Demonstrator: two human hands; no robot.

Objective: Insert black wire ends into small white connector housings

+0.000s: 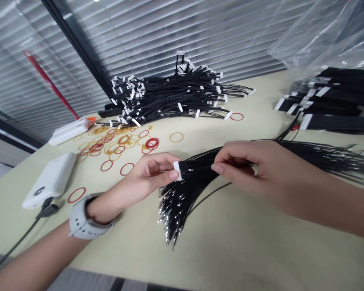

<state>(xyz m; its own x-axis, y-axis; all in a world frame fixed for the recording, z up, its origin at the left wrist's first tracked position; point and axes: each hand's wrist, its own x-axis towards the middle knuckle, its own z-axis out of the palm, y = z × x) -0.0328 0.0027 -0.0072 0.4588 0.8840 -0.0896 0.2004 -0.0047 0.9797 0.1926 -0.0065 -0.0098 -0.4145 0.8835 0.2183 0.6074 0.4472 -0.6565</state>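
Between the thumb and fingers of my left hand point(154, 173) is a white connector housing point(178, 170), with black wires running out of it to the right. My right hand point(248, 163) pinches a black wire point(204, 165) a short way from that housing. Under both hands lies a thick bundle of loose black wires point(197, 190). Its near ends fan out toward me with shiny metal terminals point(171, 218). To the right, past my right hand, the bundle spreads into more metal-tipped ends point(342, 161).
A heap of black cables with white connectors point(176, 93) lies at the back. Red and yellow rubber bands point(118, 141) are scattered at left, near a white power bank point(50, 180) with a cable and another white device point(68, 131). Bundled cables point(336, 97) and clear plastic point(321, 32) occupy the right.
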